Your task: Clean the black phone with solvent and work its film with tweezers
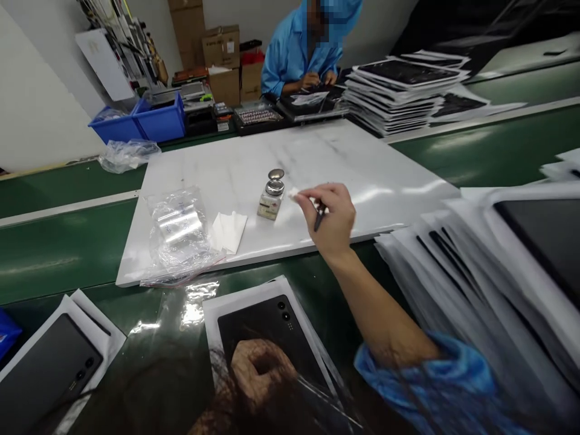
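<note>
My right hand [333,217] is raised over the white board, with a small white wad [293,193] pinched between thumb and fingertips. A short dark pen-like tool [319,216] is tucked in the same hand. Just left of the wad stands a small glass bottle [269,205] with a metal pump top, its round lid tipped up. Below, my left hand [260,370] is curled over a dark tablet [254,320], which lies back up on white sheeting. Strands of hair partly cover that hand, and whatever its fingers hold is hidden.
A folded white cloth [229,232] and clear plastic bags [179,226] lie on the white board [317,151]. Sleeved tablets are stacked at right [453,266]; another tablet [49,362] lies at left. Across the bench are blue bins [161,118], a tall stack [399,90] and a co-worker [285,54].
</note>
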Demonstrator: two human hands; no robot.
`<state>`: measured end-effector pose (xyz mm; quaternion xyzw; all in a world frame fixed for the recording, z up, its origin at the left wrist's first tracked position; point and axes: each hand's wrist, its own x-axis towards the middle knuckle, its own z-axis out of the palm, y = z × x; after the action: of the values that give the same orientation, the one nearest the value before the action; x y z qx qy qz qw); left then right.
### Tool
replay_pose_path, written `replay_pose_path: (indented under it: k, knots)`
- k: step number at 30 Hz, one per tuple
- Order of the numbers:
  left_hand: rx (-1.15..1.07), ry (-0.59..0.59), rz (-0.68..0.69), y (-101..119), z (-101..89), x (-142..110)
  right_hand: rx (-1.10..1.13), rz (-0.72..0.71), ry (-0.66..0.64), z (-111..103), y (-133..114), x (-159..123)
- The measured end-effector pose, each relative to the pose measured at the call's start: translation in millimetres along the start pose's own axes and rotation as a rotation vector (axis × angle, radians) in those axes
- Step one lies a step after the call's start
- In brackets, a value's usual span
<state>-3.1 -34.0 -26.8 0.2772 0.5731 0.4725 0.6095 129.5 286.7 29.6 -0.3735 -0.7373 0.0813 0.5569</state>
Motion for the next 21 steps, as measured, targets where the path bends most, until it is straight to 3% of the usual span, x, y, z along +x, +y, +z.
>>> replay_pose_path:
  k: [4, 7, 9, 12, 14, 16, 18, 21]
  knots:
    - [-0.071, 0.117, 0.060, 7, -7.0, 8, -0.053, 0.075, -0.047, 46, 3, 45]
    - [-0.116, 0.168, 0.072, 10, -10.2, 15, -0.070, 0.085, -0.101, 53, 0, 49]
    - [-0.138, 0.207, 0.073, 8, -9.9, 17, -0.039, 0.058, -0.080, 37, -8, 39]
    - [-0.157, 0.276, 0.094, 1, -6.7, 18, 0.049, 0.005, -0.073, -9, -33, 1]
    - [-0.162, 0.302, 0.115, -3, -4.3, 16, 0.175, -0.005, -0.273, -45, -56, -36]
    - [-0.164, 0.315, 0.132, -5, -3.2, 14, 0.285, -0.005, -0.579, -77, -76, -80]
    - [-0.162, 0.317, 0.141, -4, -3.5, 11, 0.326, 0.044, -0.650, -100, -90, -121]
    - [-0.157, 0.303, 0.149, -3, -5.3, 7, 0.296, 0.115, -0.675, -118, -100, -165]
